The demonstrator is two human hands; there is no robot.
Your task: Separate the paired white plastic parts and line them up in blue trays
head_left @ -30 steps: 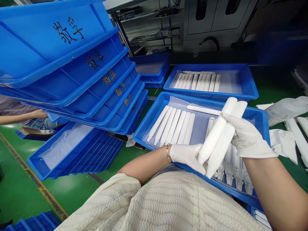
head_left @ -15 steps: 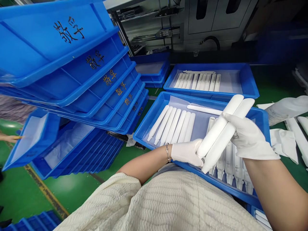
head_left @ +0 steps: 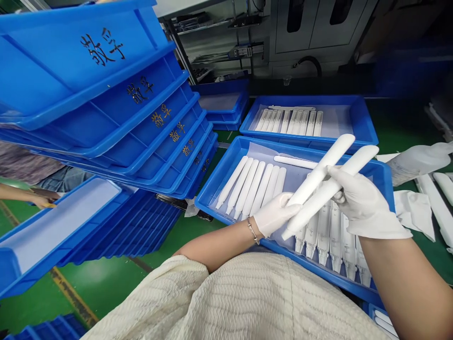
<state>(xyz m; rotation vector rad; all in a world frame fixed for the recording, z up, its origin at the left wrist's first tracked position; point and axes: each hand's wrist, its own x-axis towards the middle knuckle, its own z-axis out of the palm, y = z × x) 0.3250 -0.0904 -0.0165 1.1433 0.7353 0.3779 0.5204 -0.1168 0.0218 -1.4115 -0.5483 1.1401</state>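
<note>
My left hand (head_left: 276, 213), in a white glove, is closed around the lower end of a long white plastic casing (head_left: 331, 158). A second white casing (head_left: 348, 172) crosses close beside it, gripped by my gloved right hand (head_left: 366, 200) with the thumb on top. Both casings are tilted above a blue tray (head_left: 216, 172). In that tray a row of smooth white casings (head_left: 260, 184) lies on the left, with one more lying crosswise behind. Open-sided casings (head_left: 336, 236) with their inner structure showing lie on the right, partly hidden by my hands.
Another blue tray (head_left: 364, 118) with a row of parts stands behind. Tall stacked blue trays (head_left: 88, 94) lean in at left. Beyond them a co-worker's hand (head_left: 42, 200) holds a lined tray (head_left: 71, 222). At right lie a translucent bottle (head_left: 414, 163) and a white cloth (head_left: 412, 210).
The two casings have spread apart at their upper ends, and the pair has tipped lower. My left hand has shifted left and up slightly. The co-worker's tray has swung nearer.
</note>
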